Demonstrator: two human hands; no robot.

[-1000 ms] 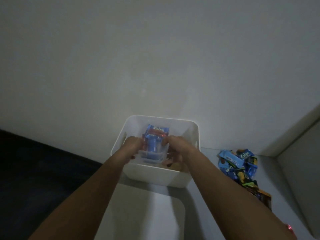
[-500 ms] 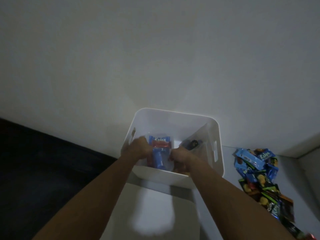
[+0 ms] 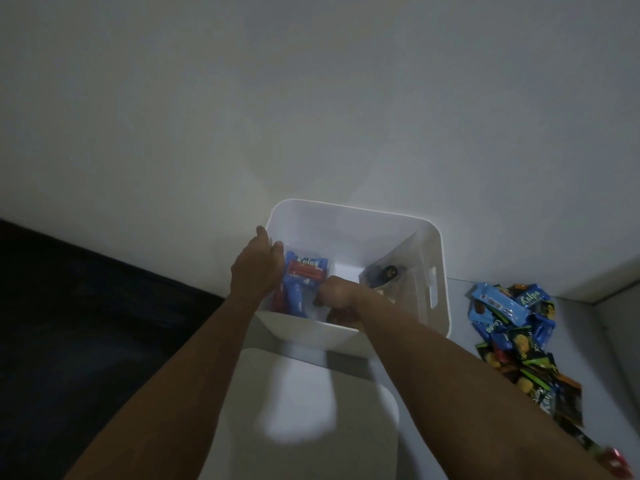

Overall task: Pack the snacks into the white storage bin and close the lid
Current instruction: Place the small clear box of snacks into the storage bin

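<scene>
Bin: a white, square plastic storage bin (image 3: pixel 356 336) with rounded corners stands open on the pale grey desk (image 3: pixel 581 344), against the plain wall; a slot handle shows in its right wall.
Lid: a flat white lid with rounded corners (image 3: pixel 304 410) lies on the desk just in front of the bin, under both forearms, with a bright patch of light on it.
Snacks in bin: a clear bag of blue and red snack packets (image 3: pixel 299 282) sits at the left inside the bin, one blue wrapper marked "Kalpa" facing up; a second clear bag with dark contents (image 3: pixel 384 275) leans against the right inner wall.
Left hand: the left hand (image 3: pixel 258 268) reaches over the bin's left rim, its fingers stretched and relaxed, lying along the left side of the bag of blue and red packets, touching it.
Right hand: the right hand (image 3: pixel 337 296) is low inside the bin near the front wall, fingers curled at the right edge of the same bag; whether they actually pinch the plastic cannot be told in the dim light.
Snacks outside: a loose heap of blue, green and black snack packets (image 3: pixel 512 327) lies on the desk to the right of the bin, apart from it.
Left of the desk: a dark area, too dim to make out.
</scene>
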